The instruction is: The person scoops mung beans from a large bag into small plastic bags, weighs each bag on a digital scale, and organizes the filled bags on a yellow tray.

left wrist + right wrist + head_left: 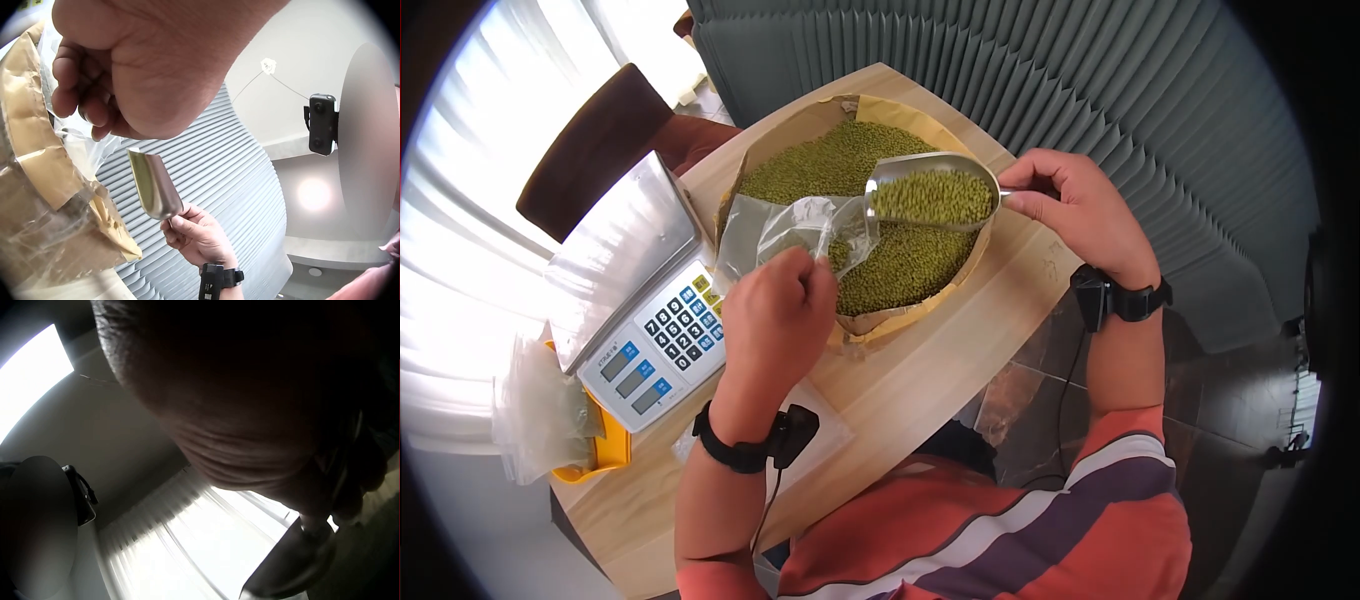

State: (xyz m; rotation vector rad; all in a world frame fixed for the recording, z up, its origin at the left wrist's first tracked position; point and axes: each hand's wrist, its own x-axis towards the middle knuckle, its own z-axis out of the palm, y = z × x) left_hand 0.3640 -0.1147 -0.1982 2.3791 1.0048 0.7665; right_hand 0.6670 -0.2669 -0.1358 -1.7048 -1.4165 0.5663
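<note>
My right hand (1075,205) grips the handle of a metal scoop (925,161) heaped with green mung beans (935,197). The scoop is over a paper sack (930,118) of the same beans (910,268), its front lip at the mouth of a clear plastic bag (775,232). With curled fingers, my left hand (780,312) holds the bag's near edge above the sack. In the left wrist view, the scoop (164,187) tilts with its lip up toward the bag. Dark shadow covers most of the right hand (237,419) in the right wrist view.
A digital scale (670,330) with a metal pan (625,255) stands left of the sack. Beyond it, a yellow tray (608,455) holds clear bags (545,410). Another clear bag lies on the wooden table (920,385) near my left wrist. A brown chair (605,145) stands behind.
</note>
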